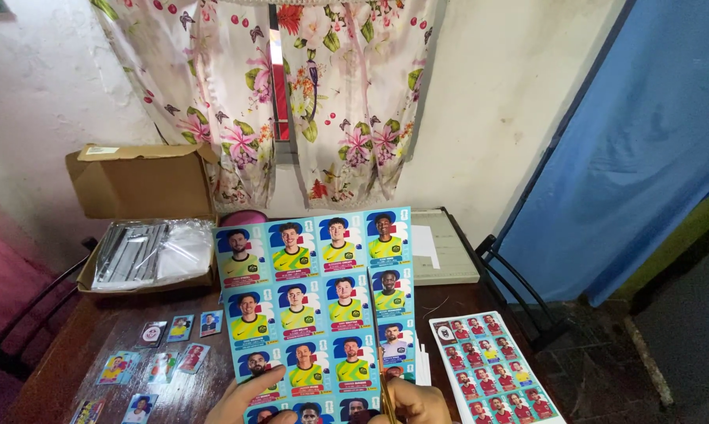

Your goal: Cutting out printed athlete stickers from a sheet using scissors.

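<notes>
Grip: both hands close on the lower edge of a light blue sheet of uncut portrait stickers [315, 302], held upright at the frame's centre. The left hand [240, 402] pinches its bottom left corner; the right hand [421, 404] grips the bottom right.
Tool: a thin yellowish blade or scissor tip [385, 392] seems to stand by the right hand; too small to tell for sure.
Sheet state: a vertical cut seems to part the rightmost column, which sits slightly offset.
Done: separate small cut stickers [162, 357] lie scattered on the dark wooden table [95, 330], lower left.
Left: most of the blue sheet is uncut; a second sheet with red-shirted portraits [492, 369] lies whole, lower right.
Behind: an open cardboard box of clear plastic packets [146, 228], upper left; floral curtain [291, 94] above.
</notes>
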